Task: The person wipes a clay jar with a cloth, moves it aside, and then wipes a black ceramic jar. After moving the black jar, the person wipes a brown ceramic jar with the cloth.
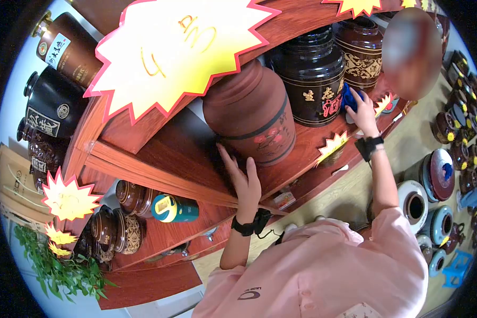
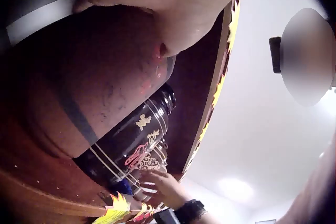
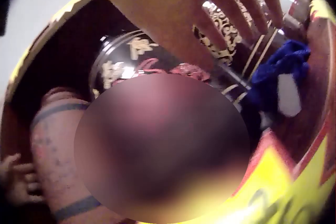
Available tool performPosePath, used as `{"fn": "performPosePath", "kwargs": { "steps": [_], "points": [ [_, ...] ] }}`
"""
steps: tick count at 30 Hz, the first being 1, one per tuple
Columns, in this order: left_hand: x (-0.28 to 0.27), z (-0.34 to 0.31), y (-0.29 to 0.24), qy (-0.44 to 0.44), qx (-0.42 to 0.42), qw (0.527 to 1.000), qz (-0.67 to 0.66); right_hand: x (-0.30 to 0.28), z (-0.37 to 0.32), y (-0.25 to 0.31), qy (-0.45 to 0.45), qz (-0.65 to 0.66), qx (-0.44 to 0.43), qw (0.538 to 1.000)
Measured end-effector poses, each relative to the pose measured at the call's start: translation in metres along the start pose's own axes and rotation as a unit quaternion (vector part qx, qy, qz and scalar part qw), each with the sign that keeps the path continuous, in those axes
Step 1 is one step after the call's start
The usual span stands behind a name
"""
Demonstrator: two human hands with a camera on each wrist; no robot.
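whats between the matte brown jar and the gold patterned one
A glossy black jar stands between the matte brown jar and the gold-patterned jar, seen in the head view.

Large sign [image 1: 180,58] cut by top edge, hides part of matte jar [image 1: 252,114]; blue cloth [image 1: 348,99] partly behind right hand [image 1: 363,112]

Premises are consistent with a shop selling ceramic jars. A wooden shelf [image 1: 164,143] holds a matte brown jar [image 1: 259,114] and a glossy black jar [image 1: 315,79] with gold characters. Starburst tags [image 1: 183,50], one handwritten, line the shelving. Further glazed jars [image 1: 412,204] stand on the floor [image 1: 307,196], with many tagged brown jars [image 1: 461,153] beyond.
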State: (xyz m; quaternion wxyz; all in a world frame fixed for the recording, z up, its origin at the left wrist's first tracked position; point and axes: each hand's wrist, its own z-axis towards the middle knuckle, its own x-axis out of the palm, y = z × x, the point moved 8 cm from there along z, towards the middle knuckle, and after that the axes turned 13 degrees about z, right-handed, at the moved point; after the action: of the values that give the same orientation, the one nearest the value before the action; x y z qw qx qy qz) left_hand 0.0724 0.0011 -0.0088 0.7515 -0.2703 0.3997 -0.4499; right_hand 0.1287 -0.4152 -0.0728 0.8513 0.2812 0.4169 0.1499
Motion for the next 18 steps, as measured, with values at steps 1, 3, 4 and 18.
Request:
{"fn": "performPosePath", "kwargs": {
  "steps": [1,3,4,18],
  "points": [
    [0.000,0.000,0.000,0.008,-0.006,1.000,0.003,0.008,0.003,-0.003,0.019,-0.016,-0.007,1.000],
    [-0.001,0.001,0.000,0.024,-0.018,1.000,0.008,0.028,0.007,-0.007,0.078,-0.062,-0.024,0.995],
    [-0.002,0.001,-0.001,0.020,-0.017,1.000,0.008,0.037,0.004,-0.009,0.103,-0.150,-0.038,0.983],
    [-0.017,-0.016,-0.029,0.044,0.062,0.997,-0.024,-0.057,-0.048,0.003,-0.206,0.469,0.074,0.856]
  ]
}}
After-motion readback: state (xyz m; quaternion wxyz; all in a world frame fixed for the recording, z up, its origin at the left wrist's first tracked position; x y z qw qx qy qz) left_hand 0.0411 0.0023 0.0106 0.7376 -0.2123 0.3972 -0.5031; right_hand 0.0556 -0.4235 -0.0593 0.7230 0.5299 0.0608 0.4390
